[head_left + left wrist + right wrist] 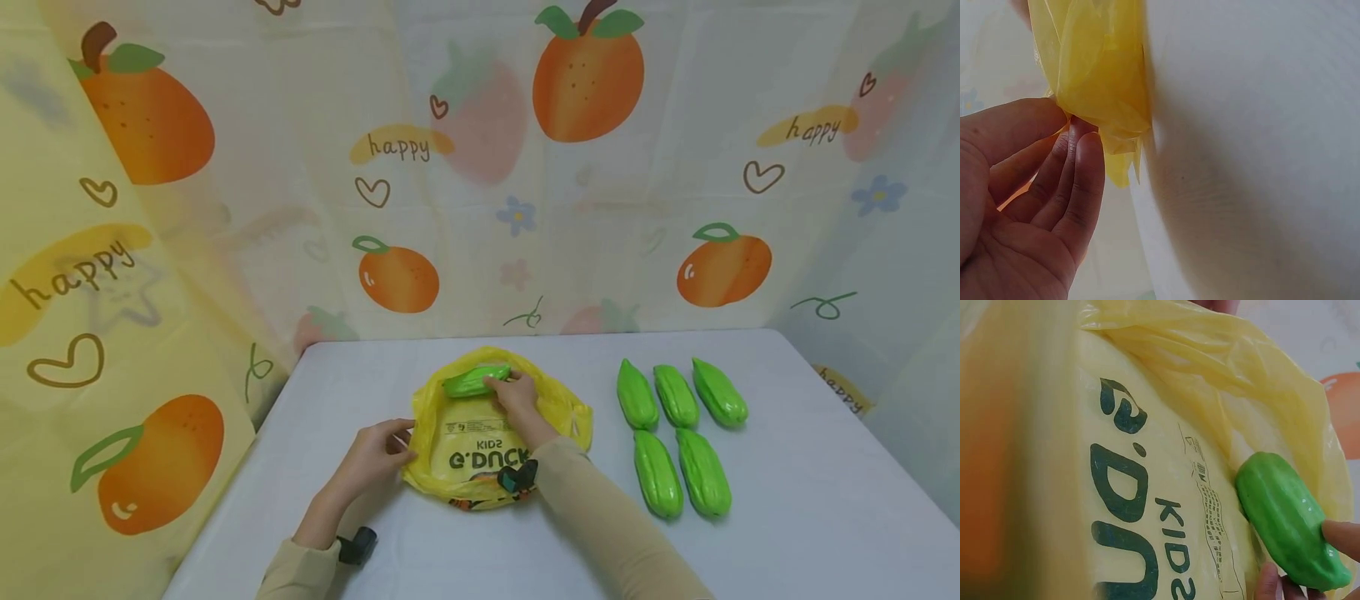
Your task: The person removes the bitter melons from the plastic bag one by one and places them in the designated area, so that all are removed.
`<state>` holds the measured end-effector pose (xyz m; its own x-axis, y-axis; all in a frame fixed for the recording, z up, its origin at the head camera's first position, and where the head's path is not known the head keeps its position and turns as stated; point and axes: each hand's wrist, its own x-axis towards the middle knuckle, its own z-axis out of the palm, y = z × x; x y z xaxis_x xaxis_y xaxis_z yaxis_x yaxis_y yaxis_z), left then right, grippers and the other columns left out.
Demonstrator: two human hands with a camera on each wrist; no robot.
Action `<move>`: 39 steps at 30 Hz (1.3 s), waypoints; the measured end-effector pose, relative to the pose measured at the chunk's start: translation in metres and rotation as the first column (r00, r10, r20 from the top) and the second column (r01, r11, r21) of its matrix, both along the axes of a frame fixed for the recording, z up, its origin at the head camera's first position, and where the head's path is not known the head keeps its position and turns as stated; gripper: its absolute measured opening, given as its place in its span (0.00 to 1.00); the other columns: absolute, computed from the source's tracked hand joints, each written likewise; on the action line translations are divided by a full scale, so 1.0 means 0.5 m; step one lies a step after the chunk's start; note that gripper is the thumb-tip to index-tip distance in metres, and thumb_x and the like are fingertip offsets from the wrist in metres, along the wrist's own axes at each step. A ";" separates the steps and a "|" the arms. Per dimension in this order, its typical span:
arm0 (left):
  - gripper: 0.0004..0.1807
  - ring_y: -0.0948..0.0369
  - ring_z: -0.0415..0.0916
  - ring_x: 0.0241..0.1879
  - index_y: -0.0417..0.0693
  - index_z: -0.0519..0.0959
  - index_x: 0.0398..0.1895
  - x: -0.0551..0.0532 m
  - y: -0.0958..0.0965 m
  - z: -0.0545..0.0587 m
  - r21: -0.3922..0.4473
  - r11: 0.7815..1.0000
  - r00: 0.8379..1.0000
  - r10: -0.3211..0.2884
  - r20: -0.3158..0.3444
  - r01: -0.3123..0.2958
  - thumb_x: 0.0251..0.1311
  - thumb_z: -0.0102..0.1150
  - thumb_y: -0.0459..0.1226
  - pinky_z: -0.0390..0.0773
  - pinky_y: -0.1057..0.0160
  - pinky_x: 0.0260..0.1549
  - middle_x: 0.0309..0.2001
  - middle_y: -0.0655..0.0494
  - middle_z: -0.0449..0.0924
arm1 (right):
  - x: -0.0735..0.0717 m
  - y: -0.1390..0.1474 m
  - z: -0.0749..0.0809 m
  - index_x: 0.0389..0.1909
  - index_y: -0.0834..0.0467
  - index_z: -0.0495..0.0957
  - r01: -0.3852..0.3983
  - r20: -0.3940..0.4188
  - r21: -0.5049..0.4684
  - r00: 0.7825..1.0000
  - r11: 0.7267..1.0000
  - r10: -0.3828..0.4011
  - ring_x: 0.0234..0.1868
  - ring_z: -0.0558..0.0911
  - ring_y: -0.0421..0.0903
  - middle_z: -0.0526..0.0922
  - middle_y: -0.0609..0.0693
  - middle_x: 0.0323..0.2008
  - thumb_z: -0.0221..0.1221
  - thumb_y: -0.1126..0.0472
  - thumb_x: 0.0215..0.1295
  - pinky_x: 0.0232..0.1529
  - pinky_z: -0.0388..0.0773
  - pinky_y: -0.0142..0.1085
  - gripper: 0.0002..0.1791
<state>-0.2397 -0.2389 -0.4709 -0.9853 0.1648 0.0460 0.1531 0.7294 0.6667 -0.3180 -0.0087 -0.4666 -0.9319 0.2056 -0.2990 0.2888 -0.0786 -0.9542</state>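
A yellow plastic bag (585, 421) lies spread on the table with its mouth wide, dark lettering visible inside. My left hand (377, 454) pinches the bag's left rim between thumb and fingers; the left wrist view shows the crumpled film (1107, 75) at the fingertips. Inside the bag, toward its far side, my right hand (517, 398) grips a glossy green ribbed cucumber (472, 382). In the right wrist view, the thumb is on one side of the cucumber (1285, 515) and fingertips are on the other. The cucumber is close to the bag's inner wall.
To the right of the bag, several more green cucumbers (678, 398) lie in two rows on the white table (810, 492). A fruit-printed cloth (480, 192) hangs behind the table and along its left side.
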 end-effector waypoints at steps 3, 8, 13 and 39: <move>0.24 0.65 0.76 0.32 0.45 0.79 0.52 0.001 0.002 0.002 -0.003 1.000 1.000 0.001 0.002 -0.001 0.49 0.69 0.32 0.79 0.66 0.32 0.35 0.57 0.80 | 0.000 0.002 0.000 0.63 0.65 0.65 0.005 0.000 0.015 1.000 1.000 -0.005 0.30 0.80 0.48 0.78 0.58 0.41 0.65 0.59 0.58 0.37 0.81 0.40 0.34; 0.24 0.64 0.77 0.32 0.45 0.79 0.53 0.001 0.003 0.005 -0.003 1.000 1.000 -0.001 0.001 0.001 0.49 0.69 0.32 0.79 0.66 0.32 0.35 0.57 0.80 | -0.002 0.007 0.003 0.62 0.66 0.67 -0.005 -0.005 0.049 1.000 0.999 0.005 0.24 0.75 0.43 0.76 0.51 0.31 0.66 0.58 0.57 0.30 0.78 0.35 0.34; 0.24 0.64 0.77 0.32 0.44 0.79 0.53 0.000 0.001 0.004 -0.005 1.000 1.000 -0.006 -0.003 0.006 0.49 0.69 0.32 0.79 0.65 0.32 0.35 0.57 0.81 | -0.002 0.013 0.005 0.61 0.66 0.68 -0.017 -0.016 0.089 1.000 0.996 0.018 0.25 0.75 0.43 0.76 0.51 0.30 0.66 0.58 0.56 0.28 0.76 0.34 0.33; 0.24 0.65 0.76 0.32 0.46 0.79 0.53 0.004 -0.007 0.004 -0.017 1.000 1.000 -0.015 -0.017 0.015 0.49 0.69 0.32 0.79 0.67 0.31 0.35 0.58 0.80 | 0.048 0.051 0.045 0.63 0.68 0.63 -0.159 -0.098 -0.011 0.983 0.987 0.157 0.55 0.77 0.59 0.73 0.66 0.55 0.63 0.59 0.60 0.52 0.78 0.44 0.33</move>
